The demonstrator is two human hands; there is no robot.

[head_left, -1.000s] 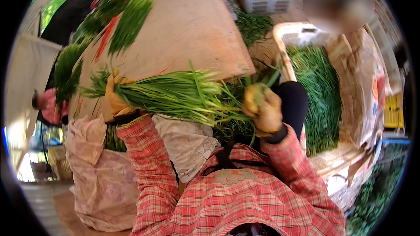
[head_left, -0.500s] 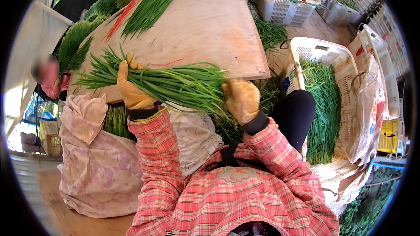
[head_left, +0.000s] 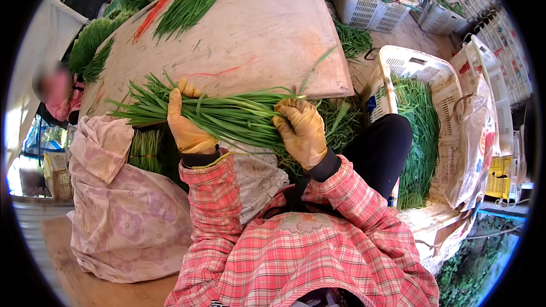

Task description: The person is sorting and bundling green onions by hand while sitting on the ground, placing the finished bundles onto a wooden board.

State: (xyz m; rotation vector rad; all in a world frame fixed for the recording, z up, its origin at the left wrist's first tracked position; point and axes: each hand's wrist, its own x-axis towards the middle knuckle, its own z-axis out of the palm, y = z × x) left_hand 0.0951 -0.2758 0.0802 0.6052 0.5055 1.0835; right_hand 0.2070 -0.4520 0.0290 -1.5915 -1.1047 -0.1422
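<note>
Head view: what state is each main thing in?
Left hand: closed around the green bunch
Right hand: curled on its right end
Green bunch: held sideways
Nearest white crate: open-topped, holding greens
Flowered cloth: draped and rumpled
Red strips: loose on the board

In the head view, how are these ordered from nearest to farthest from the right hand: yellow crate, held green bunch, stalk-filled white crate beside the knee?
From the right hand:
1. Green bunch: touching it, mostly leftward.
2. White crate: to the right.
3. Yellow crate: farther right.
</note>
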